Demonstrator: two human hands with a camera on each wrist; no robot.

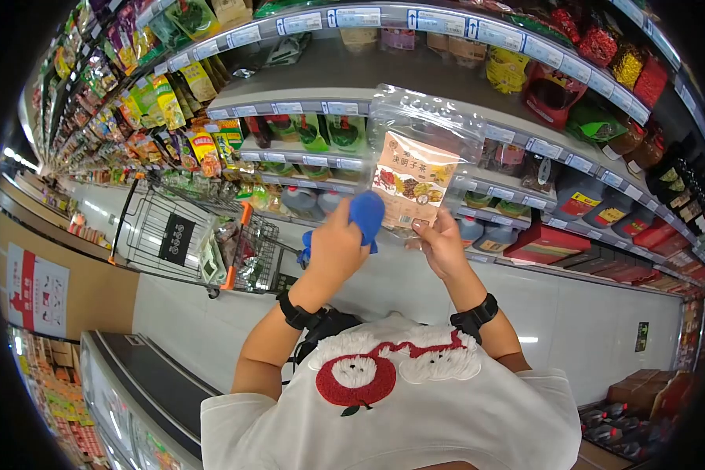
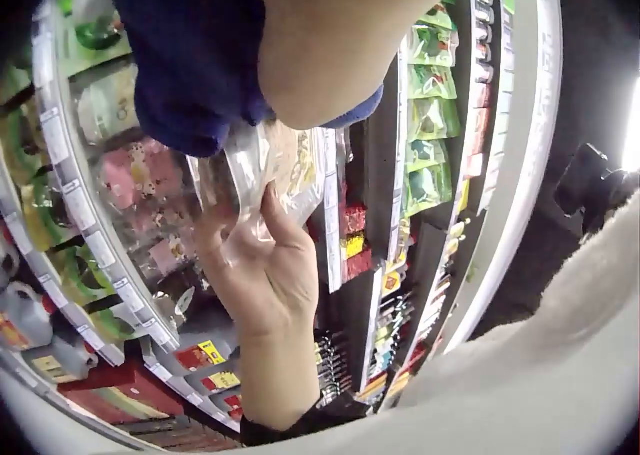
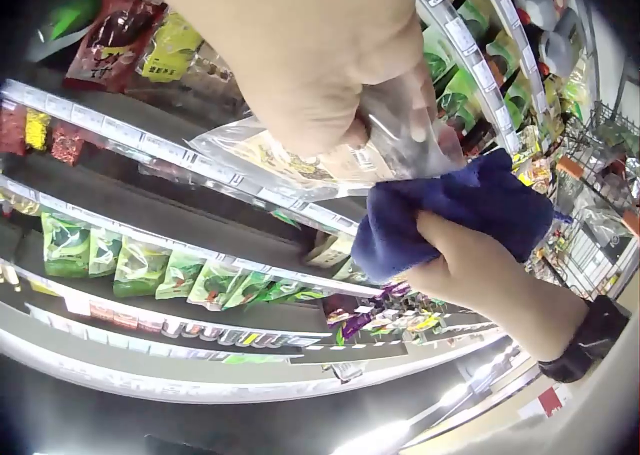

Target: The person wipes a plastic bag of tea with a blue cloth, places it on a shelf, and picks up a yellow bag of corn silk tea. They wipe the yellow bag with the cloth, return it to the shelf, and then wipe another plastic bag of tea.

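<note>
In front of the stocked shelves [image 1: 313,78], a clear plastic bag [image 1: 415,184] is held with its sealed end away from the body. Its printed label is turned towards the person, presumably so that the front can be seen while the bag is steadied from below. By the right hand [image 1: 440,249], the bag is pinched near its lower edge: the thumb is laid over the front and fingers are set behind. With this grip low and to one side, most of the label is left uncovered, and the thin plastic is probably kept from slipping or folding over.

At the bag's other lower corner, a blue cloth [image 1: 366,218] is gripped by the left hand [image 1: 337,247], with fingers curled around it. The cloth is bunched rather than spread, and it appears to be brought against the side of the bag, so a padded contact is likely given there. Whether the plastic is also pinched through the cloth cannot be told, since the fingertips are hidden by its folds.

Beyond the left forearm, a trolley [image 1: 237,247] is seen with packets inside, out of the way of the hands yet seemingly within easy reach.
</note>
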